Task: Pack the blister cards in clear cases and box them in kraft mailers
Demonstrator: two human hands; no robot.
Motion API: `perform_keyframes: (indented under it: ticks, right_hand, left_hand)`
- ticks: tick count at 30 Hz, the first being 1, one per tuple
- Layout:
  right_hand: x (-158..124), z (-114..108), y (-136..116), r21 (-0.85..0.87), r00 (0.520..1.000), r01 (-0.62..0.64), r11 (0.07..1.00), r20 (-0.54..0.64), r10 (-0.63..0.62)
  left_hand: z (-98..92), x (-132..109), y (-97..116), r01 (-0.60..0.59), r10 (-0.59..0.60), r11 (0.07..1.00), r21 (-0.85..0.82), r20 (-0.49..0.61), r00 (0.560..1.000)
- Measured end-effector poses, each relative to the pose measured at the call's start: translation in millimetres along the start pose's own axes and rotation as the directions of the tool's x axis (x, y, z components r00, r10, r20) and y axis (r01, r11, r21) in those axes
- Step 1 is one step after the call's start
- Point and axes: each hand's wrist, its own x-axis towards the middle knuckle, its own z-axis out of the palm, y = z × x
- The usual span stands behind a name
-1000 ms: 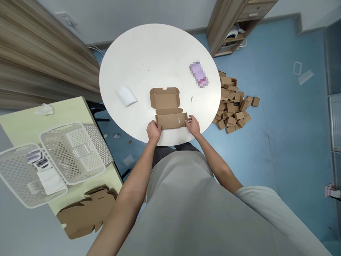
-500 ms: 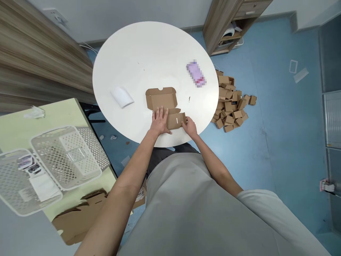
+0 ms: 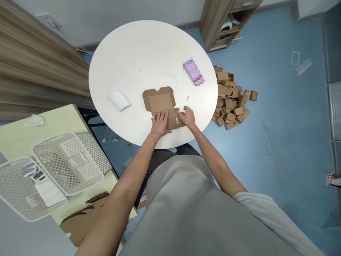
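Note:
A brown cardboard box blank [image 3: 160, 101] lies partly folded on the white round table [image 3: 119, 46], its notched lid panel flat and pointing away from me. My left hand [image 3: 160, 124] rests on the left part of the near panel with its fingers spread. At the right end of that panel, my right hand [image 3: 187, 116] has its thumb and fingers on the side flaps, pinching the cardboard. Part of the near panel is hidden under my left hand.
A white pouch [image 3: 119, 100] and a blurred purple item [image 3: 194, 72] lie on the table. Many small cardboard boxes [image 3: 229, 103] are heaped on the floor at the right. Left, a pale green table [image 3: 61, 119] bears white plastic baskets [image 3: 68, 163] and flat cardboard [image 3: 85, 220].
My right hand has moved up and slightly left along the panel's right end, and the flap there has changed position. My left hand stays on the panel. The view has shifted slightly.

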Motion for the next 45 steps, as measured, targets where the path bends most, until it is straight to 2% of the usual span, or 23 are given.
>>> perform_keyframes:
  ticks: [4,6,8,11,17,22,25,28,31,34,40,45]
  right_hand:
    - [52,8,-28,0.081,0.998,-0.034,0.996,0.064,0.029]
    - [67,13,-38,0.113,0.997,-0.047,0.992,0.073,0.039]
    - [70,17,-43,0.128,0.996,-0.051,0.99,0.077,0.042]
    - [58,17,-42,0.14,0.997,-0.03,0.99,0.08,0.019]
    - [23,7,-28,0.2,0.997,0.045,0.979,0.057,-0.058]
    - [16,3,-24,0.18,0.992,0.009,0.984,0.123,-0.032]
    - [10,-6,-17,0.219,0.995,0.022,0.975,0.09,-0.043]
    - [-8,-17,0,0.211,0.999,-0.038,0.977,0.03,0.032]
    - [-33,-22,18,0.138,0.987,-0.128,0.982,0.117,0.112]
    - [-53,-17,29,0.122,0.976,-0.117,0.986,0.198,0.092]
    - [-67,-4,29,0.216,0.986,-0.094,0.972,0.152,0.061]
    - [-74,-1,22,0.278,0.984,-0.11,0.954,0.166,0.065]
  left_hand:
    - [0.7,-7,5,0.002,-0.004,0.998,0.06,0.024,1.0]
    - [-0.1,-10,8,0.01,-0.013,0.995,0.094,0.033,0.999]
    - [-1.7,-12,10,0.017,-0.019,0.994,0.11,0.017,1.0]
    - [-4.9,-15,12,0.036,-0.033,0.995,0.095,-0.033,0.999]
    - [-6.4,-22,15,0.027,-0.025,0.999,0.044,-0.059,0.998]
    - [-2.8,-27,14,0.007,-0.003,0.999,0.054,-0.076,0.997]
    - [-1.2,-27,13,0.003,0.001,0.999,0.049,-0.077,0.997]
    - [0.6,-27,12,0.01,-0.008,1.0,0.028,-0.079,0.997]
    - [3.6,-28,13,0.023,-0.023,1.0,0.005,-0.08,0.997]
    - [6.5,-31,14,0.033,-0.033,0.999,-0.005,-0.079,0.996]
    - [7.9,-34,14,0.036,-0.037,0.999,-0.011,-0.091,0.995]
    - [9.6,-34,12,0.022,-0.025,0.999,-0.028,-0.098,0.995]
